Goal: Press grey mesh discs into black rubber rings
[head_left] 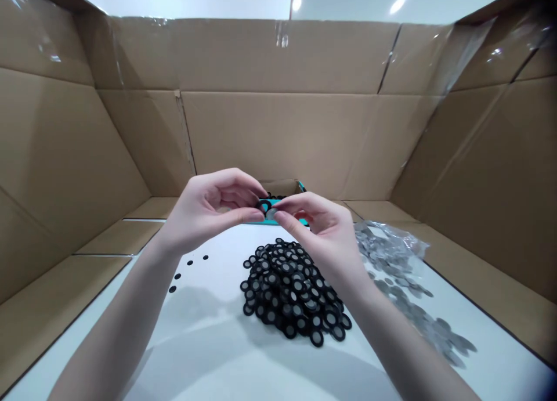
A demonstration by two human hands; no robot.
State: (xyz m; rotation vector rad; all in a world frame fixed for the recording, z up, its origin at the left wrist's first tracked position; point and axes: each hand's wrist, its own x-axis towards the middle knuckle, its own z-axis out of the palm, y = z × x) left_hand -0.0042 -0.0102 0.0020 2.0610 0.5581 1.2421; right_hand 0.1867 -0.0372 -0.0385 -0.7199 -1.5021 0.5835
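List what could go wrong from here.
1. The small grey disc pinched in the right hand might slip if that grip loosens.
2. The black ring in the left hand, if dropped, could be hard to pick out from the pile of black-rimmed pieces.
3. The loose grey discs lie spread beside the right forearm; a careless sweep may scatter them.

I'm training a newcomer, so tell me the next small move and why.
Probably ease the grey disc in the right hand into the black ring in the left hand: both are pinched close together, the ring's centre looks open, and many pieces in the pile below show grey centres inside black rims.
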